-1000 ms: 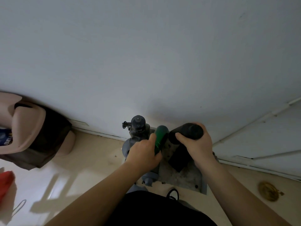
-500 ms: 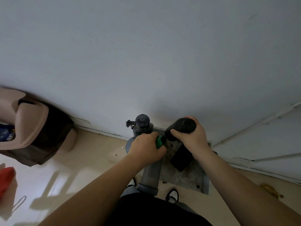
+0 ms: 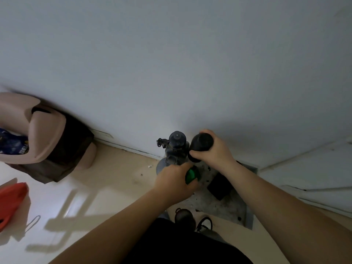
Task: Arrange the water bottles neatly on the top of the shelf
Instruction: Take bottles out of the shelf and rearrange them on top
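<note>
I look steeply down on a grey speckled shelf top (image 3: 226, 204) against the wall. My left hand (image 3: 172, 181) grips a green bottle (image 3: 191, 175), mostly hidden under my fingers, near the shelf's left side. My right hand (image 3: 213, 151) wraps around a black bottle (image 3: 202, 143) held upright at the back by the wall. A dark grey bottle with a strapped lid (image 3: 176, 144) stands at the back left, touching the black one. Another dark-capped bottle (image 3: 183, 216) shows at the front edge.
A black box (image 3: 219, 187) lies on the shelf under my right forearm. A tan and brown bin (image 3: 51, 141) stands on the floor to the left, with a red object (image 3: 11, 199) nearer me. White skirting and door panels (image 3: 304, 168) run to the right.
My left hand has drawn the green bottle down and toward me, away from the grey one. My right hand has shifted the black bottle back against the wall beside the grey bottle.
</note>
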Tool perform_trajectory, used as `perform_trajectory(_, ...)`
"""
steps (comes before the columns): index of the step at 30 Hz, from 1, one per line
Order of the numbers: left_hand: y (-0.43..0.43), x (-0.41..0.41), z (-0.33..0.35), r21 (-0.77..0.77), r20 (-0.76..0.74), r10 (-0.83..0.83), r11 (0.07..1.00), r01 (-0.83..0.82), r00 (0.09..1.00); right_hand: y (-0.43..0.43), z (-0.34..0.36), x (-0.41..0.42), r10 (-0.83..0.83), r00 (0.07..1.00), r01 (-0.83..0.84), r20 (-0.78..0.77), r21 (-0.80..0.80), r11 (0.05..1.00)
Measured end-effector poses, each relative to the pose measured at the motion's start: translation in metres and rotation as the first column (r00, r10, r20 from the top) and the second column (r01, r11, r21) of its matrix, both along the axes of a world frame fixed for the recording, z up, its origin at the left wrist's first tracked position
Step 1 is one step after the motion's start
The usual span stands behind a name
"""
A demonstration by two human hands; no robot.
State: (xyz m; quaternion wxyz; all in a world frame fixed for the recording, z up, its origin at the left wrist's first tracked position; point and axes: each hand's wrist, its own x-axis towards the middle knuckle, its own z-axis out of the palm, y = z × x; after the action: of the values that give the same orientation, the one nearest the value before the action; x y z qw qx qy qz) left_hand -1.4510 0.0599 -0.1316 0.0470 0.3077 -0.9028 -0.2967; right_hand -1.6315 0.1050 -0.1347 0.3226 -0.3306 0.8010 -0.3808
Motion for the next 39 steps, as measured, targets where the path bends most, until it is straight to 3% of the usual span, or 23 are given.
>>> perform_trajectory(9, -0.012, -0.014, -0.024, 0.072, -0.062, -0.017, 0.997, 0.022, 0.998, 0.015, -0.011, 0.004, -0.049, 0.996, 0.044, -0.079, -0.073, 0.996)
perform_trajectory(17, -0.019, -0.016, -0.029, -0.056, 0.015, -0.050, 0.997, 0.051, 0.999, 0.005, -0.007, 0.007, -0.019, 0.996, 0.020, -0.086, 0.013, 1.000)
perform_trajectory(27, -0.009, -0.010, -0.028, 0.100, 0.076, 0.010, 0.995, -0.017, 0.997, 0.004, -0.027, 0.014, -0.076, 0.990, 0.062, 0.121, 0.112, 0.992)
perform_trajectory(33, 0.005, -0.024, -0.030, 0.158, 0.073, 0.019, 0.987, -0.030, 0.997, 0.008, -0.022, 0.004, -0.112, 0.936, 0.080, 0.333, 0.107, 0.991)
perform_trajectory(36, 0.014, -0.037, -0.029, 0.149, 0.049, 0.000, 0.989, -0.008, 0.999, 0.023, -0.017, -0.008, -0.114, 0.924, 0.077, 0.364, 0.113, 0.991)
perform_trajectory(39, 0.020, -0.058, -0.023, 0.135, 0.044, -0.028, 0.991, 0.022, 0.999, 0.046, -0.010, -0.016, -0.248, 0.916, 0.223, 0.317, 0.113, 0.968)
